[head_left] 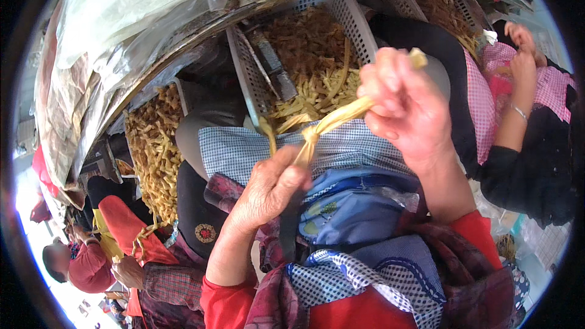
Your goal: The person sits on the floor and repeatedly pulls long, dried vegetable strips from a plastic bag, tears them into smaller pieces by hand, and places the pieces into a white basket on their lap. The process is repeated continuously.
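Note:
Over my lap a pale yellow, soft-looking strip [344, 114] is stretched between my hands, with a knot in it near the left one. My left hand [265, 192] pinches the strip's lower end just below the knot, thumb against fingers. Higher and to the right, my right hand [405, 106] is closed in a fist around the other end, and a stub pokes out past its fingers. Another yellow strand [268, 137] hangs near my left hand. Just beyond my hands, a white plastic basket [358, 21] holds yellow knotted pieces [304, 103] and browner ones [311, 30] behind.
A dark-and-grey flat bar [271, 64] lies inside the basket's left side. Left of it stands another heap of knotted pieces [152, 152]. Co-workers sit close by on both sides, one with a hand [523, 64] at the right. Plastic sheeting [152, 12] covers the far table.

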Demonstrator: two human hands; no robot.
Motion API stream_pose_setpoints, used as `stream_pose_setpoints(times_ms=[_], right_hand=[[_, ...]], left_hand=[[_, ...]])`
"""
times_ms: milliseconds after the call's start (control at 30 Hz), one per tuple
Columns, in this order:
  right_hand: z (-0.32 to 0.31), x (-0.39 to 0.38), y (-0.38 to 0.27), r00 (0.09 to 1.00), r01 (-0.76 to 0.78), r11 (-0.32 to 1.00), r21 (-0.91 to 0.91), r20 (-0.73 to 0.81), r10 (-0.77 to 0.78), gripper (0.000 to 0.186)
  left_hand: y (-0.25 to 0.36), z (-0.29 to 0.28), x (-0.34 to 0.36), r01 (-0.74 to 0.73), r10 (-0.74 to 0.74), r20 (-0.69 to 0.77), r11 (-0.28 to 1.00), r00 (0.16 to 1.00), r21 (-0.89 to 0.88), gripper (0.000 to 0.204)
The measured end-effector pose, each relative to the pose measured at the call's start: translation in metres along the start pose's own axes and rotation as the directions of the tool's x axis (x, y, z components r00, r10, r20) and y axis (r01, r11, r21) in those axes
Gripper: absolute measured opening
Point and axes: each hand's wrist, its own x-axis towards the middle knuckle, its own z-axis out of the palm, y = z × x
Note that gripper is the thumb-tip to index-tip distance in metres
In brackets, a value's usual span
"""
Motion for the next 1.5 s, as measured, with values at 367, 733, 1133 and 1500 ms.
stream_pose_setpoints(times_ms=[367,733,1133,1500], right_hand=[[-0.040,0.107,0.046,0.966,0.019,-0.088,-0.996,0.041,-0.255,0.026],[0.029,-0.001,0.040,0.927,0.256,-0.009,-0.967,0.242,0.286,0.048],[0.031,-0.018,0.003,0.744,0.612,0.126,-0.781,0.622,0.243,0.072],[0.014,-0.021,0.035,0.909,0.379,-0.181,-0.908,0.402,-0.112,0.021]], left_hand=[[-0.030,-0.064,0.065,0.167,-0.153,-0.465,0.986,0.872,-0.011,0.028],[0.010,0.017,-0.001,-0.342,0.456,0.009,0.655,0.890,0.674,0.012],[0.042,0.004,0.021,0.149,-0.079,0.411,0.979,0.908,-0.141,0.021],[0.020,0.019,0.017,-0.332,0.571,0.078,0.356,0.817,0.873,0.014]])
